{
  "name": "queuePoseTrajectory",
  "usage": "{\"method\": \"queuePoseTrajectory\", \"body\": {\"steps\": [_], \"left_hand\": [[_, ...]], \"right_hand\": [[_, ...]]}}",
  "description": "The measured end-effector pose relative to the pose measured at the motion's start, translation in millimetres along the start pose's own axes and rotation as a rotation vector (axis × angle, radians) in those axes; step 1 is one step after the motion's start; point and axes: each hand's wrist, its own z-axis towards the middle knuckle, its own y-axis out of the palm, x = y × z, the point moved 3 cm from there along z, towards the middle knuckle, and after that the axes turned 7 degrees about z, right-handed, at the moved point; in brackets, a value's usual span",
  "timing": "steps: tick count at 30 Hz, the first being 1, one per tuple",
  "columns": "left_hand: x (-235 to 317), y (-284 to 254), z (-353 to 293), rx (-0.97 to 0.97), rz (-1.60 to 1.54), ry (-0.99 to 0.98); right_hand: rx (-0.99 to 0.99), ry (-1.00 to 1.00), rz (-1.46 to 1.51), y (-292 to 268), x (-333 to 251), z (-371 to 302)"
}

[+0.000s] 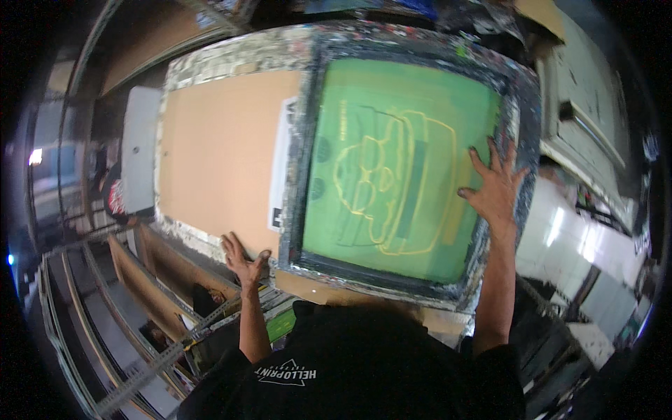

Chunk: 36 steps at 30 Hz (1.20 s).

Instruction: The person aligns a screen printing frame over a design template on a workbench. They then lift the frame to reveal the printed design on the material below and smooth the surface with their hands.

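Observation:
A screen-printing frame (311,150) with a dark, paint-crusted border lies on the right half of a worktable. Its green mesh (434,98) carries a yellow line drawing of a face with glasses and a cap. My right hand (495,183) rests with spread fingers over the frame's right border and the mesh edge. Left of the frame lies a tan board (217,150), partly overlapped by a white strip (281,168) with black print. My left hand (243,260), fingers apart and holding nothing, is at the board's near edge.
The table's rim (231,59) is caked with dried paint. A metal rack (150,367) with wooden boards (147,287) stands at the near left. On the right is a white cabinet (584,105) with a handle. A grey panel (142,150) adjoins the table's left side.

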Motion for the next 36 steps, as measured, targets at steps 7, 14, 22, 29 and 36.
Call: {"method": "queuePoseTrajectory", "body": {"steps": [7, 14, 22, 29, 36], "left_hand": [[5, -4, -2, -0.012, 0.019, -0.048], [6, -2, -5, 0.012, 0.066, -0.045], [12, -3, -4, 0.052, 0.085, -0.012], [7, -1, -6, 0.056, 0.082, -0.018], [8, 0, -5, 0.055, 0.067, -0.025]], "right_hand": [[-0.021, 0.025, -0.021, -2, -8, -1], [-0.025, 0.023, -0.035, -3, -10, -1], [0.067, -0.017, 0.078, -4, -4, -8], [0.155, -0.221, 0.404, 28, -7, -131], [-0.207, -0.295, 0.37, 71, -33, -233]]}}
